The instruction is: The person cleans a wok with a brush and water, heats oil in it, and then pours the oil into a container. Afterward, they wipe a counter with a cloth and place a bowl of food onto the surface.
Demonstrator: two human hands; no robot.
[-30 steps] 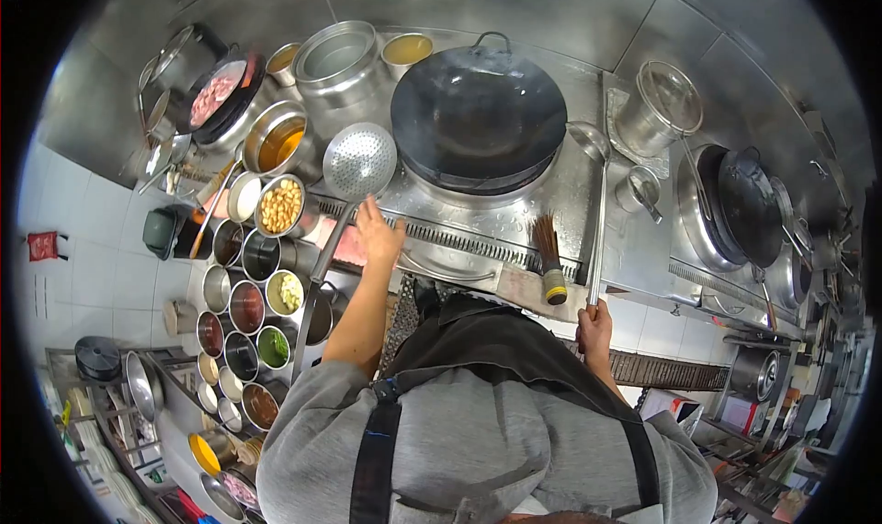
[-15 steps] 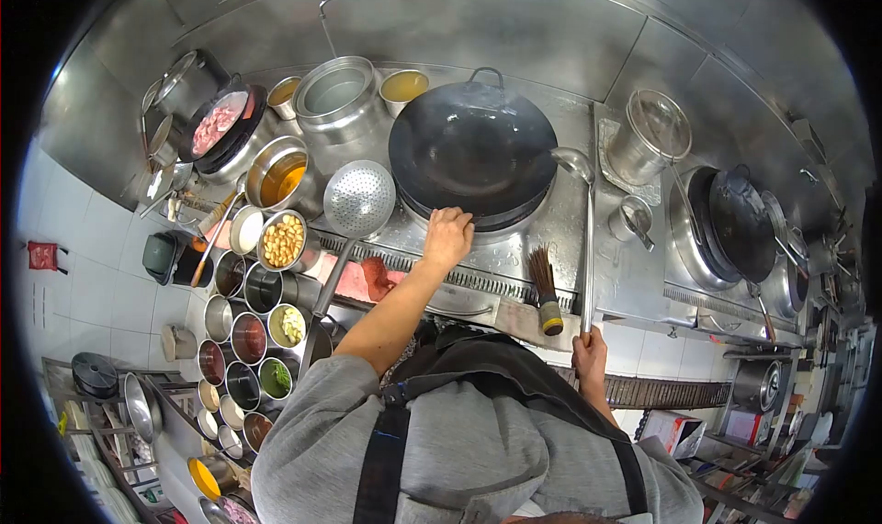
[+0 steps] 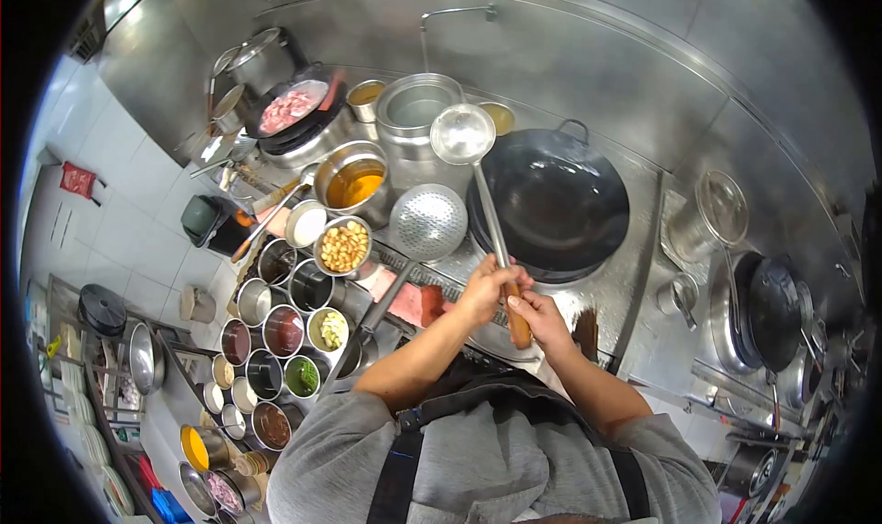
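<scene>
A long ladle [image 3: 490, 202] with a wooden handle slants up and left, its round bowl beside the left rim of the black wok [image 3: 551, 202]. My left hand [image 3: 491, 292] wraps the handle near where wood meets metal. Just to the right, my right hand [image 3: 542, 320] grips the same handle lower down, the wooden end showing below. The wok sits on the burner and holds only a wet sheen. To the left of my hands rests a perforated skimmer [image 3: 428, 222]. A bamboo brush [image 3: 585, 331] is partly hidden behind my right forearm.
A pot of amber liquid [image 3: 356, 186], a bowl of yellow-brown pieces [image 3: 344, 247] and several ingredient tins [image 3: 283, 330] stand to the left. Raw meat [image 3: 292, 108] lies in a pan at the back left. A second wok [image 3: 774, 308] sits at the right.
My left hand has left the wok's near rim and taken hold of the ladle. My right hand has carried the ladle left, from the wok's right side. The view has turned too.
</scene>
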